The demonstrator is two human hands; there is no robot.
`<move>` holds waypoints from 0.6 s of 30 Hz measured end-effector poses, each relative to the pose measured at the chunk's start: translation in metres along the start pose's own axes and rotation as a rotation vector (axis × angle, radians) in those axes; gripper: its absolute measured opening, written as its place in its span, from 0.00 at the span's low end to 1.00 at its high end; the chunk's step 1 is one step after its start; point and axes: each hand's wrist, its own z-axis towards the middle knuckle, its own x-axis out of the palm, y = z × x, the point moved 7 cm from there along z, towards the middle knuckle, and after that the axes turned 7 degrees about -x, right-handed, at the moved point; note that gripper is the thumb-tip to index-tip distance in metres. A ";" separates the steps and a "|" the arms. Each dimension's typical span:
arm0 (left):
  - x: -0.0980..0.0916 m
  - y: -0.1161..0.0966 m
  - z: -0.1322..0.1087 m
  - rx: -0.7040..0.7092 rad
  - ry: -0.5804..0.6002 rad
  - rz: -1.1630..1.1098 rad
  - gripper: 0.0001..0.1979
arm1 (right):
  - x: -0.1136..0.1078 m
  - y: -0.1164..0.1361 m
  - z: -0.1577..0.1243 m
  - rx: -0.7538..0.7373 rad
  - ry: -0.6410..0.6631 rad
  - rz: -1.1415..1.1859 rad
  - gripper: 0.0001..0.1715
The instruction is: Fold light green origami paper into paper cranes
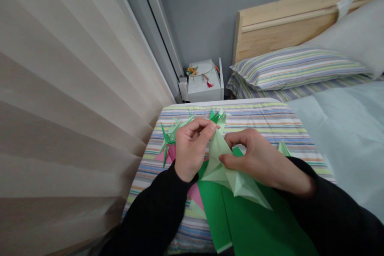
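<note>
A pale green folded paper piece (222,168) lies between my hands over a striped surface (264,122). My left hand (190,148) pinches its upper tip with thumb and fingers closed. My right hand (264,160) presses and grips its middle edge, thumb on the paper. Dark green sheets (249,224) lie under it, close to me. Several finished green folded figures (172,134) rest just left of my left hand, and more (218,116) stand behind the fingers. A pink paper (196,194) shows beneath my left wrist.
A beige curtain (66,100) fills the left. A white bedside stand (204,80) with small items sits ahead by the grey wall. A bed with a striped pillow (294,68), wooden headboard (288,20) and pale sheet (348,128) lies right.
</note>
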 end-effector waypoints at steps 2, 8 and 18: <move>0.000 0.000 0.000 -0.006 0.000 -0.001 0.10 | 0.000 0.000 0.000 0.001 0.002 -0.012 0.14; 0.003 -0.001 -0.001 -0.051 0.046 -0.047 0.14 | 0.003 -0.002 -0.001 0.030 0.024 0.005 0.08; -0.001 -0.002 -0.001 -0.029 0.041 -0.003 0.10 | 0.002 0.002 -0.001 -0.004 0.015 -0.027 0.15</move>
